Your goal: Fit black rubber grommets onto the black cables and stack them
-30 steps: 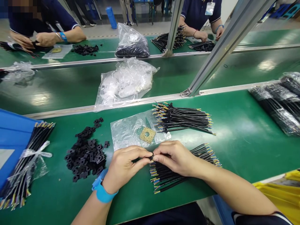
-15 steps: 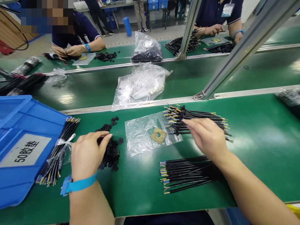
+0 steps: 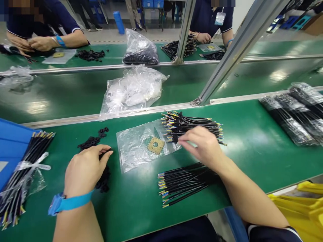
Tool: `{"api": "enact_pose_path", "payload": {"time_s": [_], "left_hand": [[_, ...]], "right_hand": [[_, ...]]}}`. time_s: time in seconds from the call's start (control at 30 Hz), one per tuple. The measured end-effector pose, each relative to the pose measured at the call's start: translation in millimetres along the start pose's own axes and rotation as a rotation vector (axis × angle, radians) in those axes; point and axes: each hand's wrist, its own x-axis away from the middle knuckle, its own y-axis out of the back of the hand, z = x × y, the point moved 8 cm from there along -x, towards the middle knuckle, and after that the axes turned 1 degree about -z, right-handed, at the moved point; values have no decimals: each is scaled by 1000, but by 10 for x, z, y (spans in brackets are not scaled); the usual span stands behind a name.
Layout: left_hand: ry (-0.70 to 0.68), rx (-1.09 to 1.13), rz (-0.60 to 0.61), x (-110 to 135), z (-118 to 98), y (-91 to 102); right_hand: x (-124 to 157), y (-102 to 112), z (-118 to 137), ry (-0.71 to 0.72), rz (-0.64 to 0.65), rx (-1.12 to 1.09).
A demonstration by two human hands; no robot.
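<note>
Nearest us lay one row of black cables (image 3: 185, 185). Our left hand (image 3: 83, 169) curled over one heap of black pads (image 3: 103, 179). One holed yellow square (image 3: 150, 148) lay on or inside one flat clear bag (image 3: 130, 153). Our right hand (image 3: 205, 148) was at one farther cable pile (image 3: 199, 122); we couldn't tell either hand's grip. Beyond, one upright clear bag (image 3: 137, 42) held black contents (image 3: 145, 59).

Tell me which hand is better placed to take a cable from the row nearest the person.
Probably the right hand: it is at the upper cable pile, close to the near cable row. The left hand is farther off, over the heap of black pieces.
</note>
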Motion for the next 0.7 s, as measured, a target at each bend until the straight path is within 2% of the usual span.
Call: {"api": "enact_pose_path", "payload": {"time_s": [0.07, 0.13, 0.2, 0.27, 0.4, 0.47, 0.63, 0.7], "left_hand": [[118, 101, -27, -9, 27, 73], [151, 208, -74, -15, -27, 155], [133, 306, -131, -12, -110, 234], [137, 390, -151, 5, -153, 267], [181, 438, -158, 40, -159, 278], [195, 449, -166, 42, -157, 277], [232, 550, -200, 34, -143, 264], [231, 567, -194, 37, -147, 248]], "right_hand": [[70, -199, 179, 31, 292, -182], [189, -409, 304, 43, 562, -202], [284, -559, 369, 61, 730, -160], [321, -638, 392, 62, 801, -148], [296, -643, 375, 5, 816, -196], [244, -596, 352, -46, 759, -266], [83, -453, 163, -184, 335, -377], [93, -506, 112, -176, 257, -291]]}}
